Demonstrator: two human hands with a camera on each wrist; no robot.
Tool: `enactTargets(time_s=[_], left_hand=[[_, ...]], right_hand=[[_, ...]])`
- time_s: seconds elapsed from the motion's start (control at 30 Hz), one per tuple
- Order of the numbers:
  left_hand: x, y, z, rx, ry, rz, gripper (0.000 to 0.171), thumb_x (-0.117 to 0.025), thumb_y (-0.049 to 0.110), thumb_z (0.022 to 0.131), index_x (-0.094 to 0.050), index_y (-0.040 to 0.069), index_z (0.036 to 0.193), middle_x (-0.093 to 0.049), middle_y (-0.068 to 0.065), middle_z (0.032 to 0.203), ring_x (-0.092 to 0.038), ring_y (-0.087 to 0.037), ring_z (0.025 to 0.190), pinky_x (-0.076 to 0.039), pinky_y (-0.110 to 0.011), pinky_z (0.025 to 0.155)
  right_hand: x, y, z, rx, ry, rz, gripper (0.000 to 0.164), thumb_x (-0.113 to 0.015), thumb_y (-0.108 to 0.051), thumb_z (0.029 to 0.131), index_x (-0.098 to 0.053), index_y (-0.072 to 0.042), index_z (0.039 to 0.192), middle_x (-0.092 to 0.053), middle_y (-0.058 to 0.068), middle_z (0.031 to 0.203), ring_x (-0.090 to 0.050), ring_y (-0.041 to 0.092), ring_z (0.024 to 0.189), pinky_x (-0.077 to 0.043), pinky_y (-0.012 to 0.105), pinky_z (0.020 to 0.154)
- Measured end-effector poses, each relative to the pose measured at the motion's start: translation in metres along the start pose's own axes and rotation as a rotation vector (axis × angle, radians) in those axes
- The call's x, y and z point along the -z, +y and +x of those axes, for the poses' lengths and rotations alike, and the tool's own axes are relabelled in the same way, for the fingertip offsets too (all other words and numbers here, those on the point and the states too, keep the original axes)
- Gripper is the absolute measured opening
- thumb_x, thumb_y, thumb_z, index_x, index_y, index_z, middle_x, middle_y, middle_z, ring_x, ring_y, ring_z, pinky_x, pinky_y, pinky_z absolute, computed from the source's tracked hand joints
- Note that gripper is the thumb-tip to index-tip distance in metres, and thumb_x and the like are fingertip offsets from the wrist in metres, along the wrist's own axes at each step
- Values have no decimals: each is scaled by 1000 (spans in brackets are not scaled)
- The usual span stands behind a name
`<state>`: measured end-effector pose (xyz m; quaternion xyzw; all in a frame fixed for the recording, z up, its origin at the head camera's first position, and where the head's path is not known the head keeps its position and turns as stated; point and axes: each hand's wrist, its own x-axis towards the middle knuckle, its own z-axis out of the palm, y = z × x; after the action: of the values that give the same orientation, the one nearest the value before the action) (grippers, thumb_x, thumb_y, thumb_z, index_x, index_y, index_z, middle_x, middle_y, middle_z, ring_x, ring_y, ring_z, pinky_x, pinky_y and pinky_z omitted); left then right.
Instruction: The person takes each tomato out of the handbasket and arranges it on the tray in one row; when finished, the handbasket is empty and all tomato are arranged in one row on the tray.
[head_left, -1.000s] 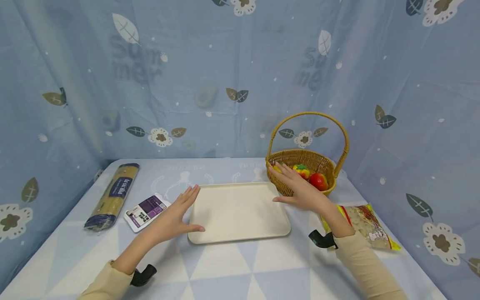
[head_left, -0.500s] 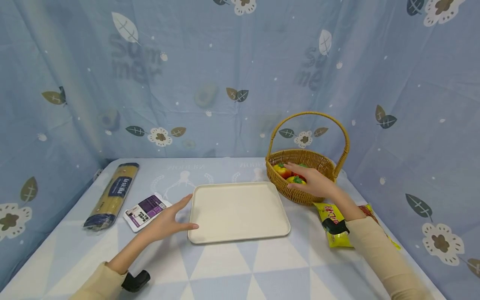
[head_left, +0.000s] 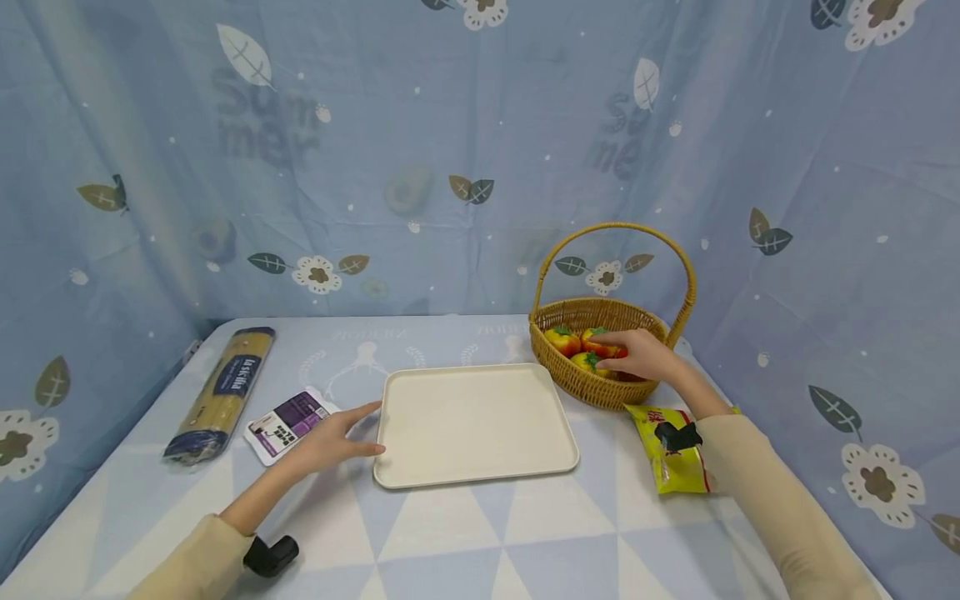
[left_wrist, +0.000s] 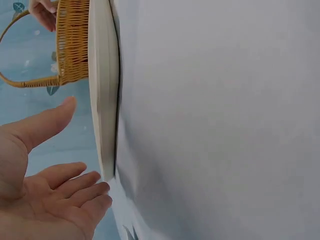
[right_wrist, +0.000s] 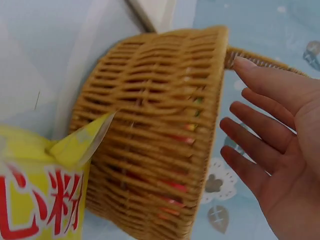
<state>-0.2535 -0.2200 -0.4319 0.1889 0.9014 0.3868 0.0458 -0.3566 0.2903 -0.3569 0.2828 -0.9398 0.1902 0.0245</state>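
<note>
My right hand (head_left: 643, 354) hovers over a wicker basket (head_left: 562, 379) at the back right, fingers and thumb spread apart and pointing down towards the fruit. Inside lie several yellow-red fruits (head_left: 561, 340) with green tops; the hand hides part of them. In the right wrist view nothing sits between the thumb and the fingers, which are just above the basket's rim (right_wrist: 220, 85). A cream rectangular tray (head_left: 476, 427) lies flat mid-table. Beside its left edge is my left hand (head_left: 330, 444), thumb and fingers spread, fingertips close to the rim and holding nothing.
At the far left lies a long pack of pasta (head_left: 234, 379), with a white and purple packet (head_left: 281, 437) beside it. A yellow bag (head_left: 678, 471) lies under my right forearm, in front of the basket. The basket's tall handle (head_left: 615, 225) arches above it.
My right hand has shifted right, from the basket's left side to above the fruit, and its fingers have dipped. My left hand has drawn left, off the tray's edge.
</note>
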Motion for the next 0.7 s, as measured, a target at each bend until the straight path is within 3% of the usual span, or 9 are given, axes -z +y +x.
enactTargets(time_s=[0.1,0.17,0.37,0.7], left_hand=[[2,-4,3,22,-8,-57,78,-77,25,82,-39,-8,142,-35,-33,144,-32,-52,131,-29,-59,108],[2,-5,4,50,-28,-110,80,-77,23,82,-37,-8,143,-33,-32,146,-29,-51,133,-27,-57,109],[3,-8,5,109,-76,-197,83,-77,22,82,-32,-7,146,-26,-30,150,-23,-48,137,-24,-54,112],[2,-11,7,90,-89,-164,87,-79,21,80,-30,-8,146,-25,-28,151,-22,-46,138,-23,-53,112]], right_hand=[[-1,6,2,6,-18,22,49,-73,-21,87,-60,2,128,-64,22,120,-63,35,92,-54,48,80],[-1,10,3,5,-37,29,50,-73,-23,87,-60,1,129,-61,22,124,-60,39,107,-51,54,87],[-2,18,7,-29,-77,74,54,-73,-25,87,-58,0,132,-61,21,126,-58,39,112,-49,54,92],[-5,28,11,-89,-156,169,61,-75,-30,85,-54,-2,136,-58,19,132,-55,36,119,-47,51,97]])
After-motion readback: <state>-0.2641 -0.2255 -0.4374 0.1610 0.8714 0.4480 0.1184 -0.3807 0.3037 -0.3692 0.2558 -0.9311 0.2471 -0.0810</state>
